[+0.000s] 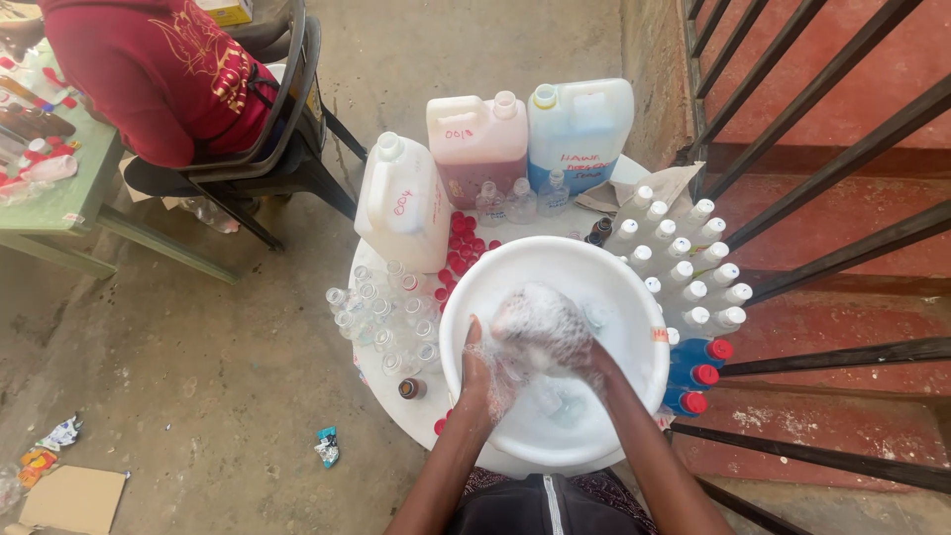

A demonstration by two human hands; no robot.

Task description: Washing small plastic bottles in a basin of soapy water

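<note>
The person is leaning over a white basin (634, 297) that is sitting on the near part of a round white counter (381, 367), with both hands down inside it. The right hand (570, 342) is wrapping round a small clear bottle (540, 327) so thickly coated in foam that its outline is blurring; the grip looks closed on it, with the fingers curling over the top. The left hand (477, 372) is resting just left of the bottle, palm turned toward it and touching the suds, fingers partly curled but not plainly clasping anything. The bottle is lying at the middle of the basin, between the two hands, its long axis seeming to run from near-right to far-left, though the lather is hiding its ends. Left of the basin, clear empty bottles (381, 317) are crowding together; to the right, white-capped bottles (684, 263) are standing in rows, and three large jugs (475, 149) are lining the far edge.
</note>
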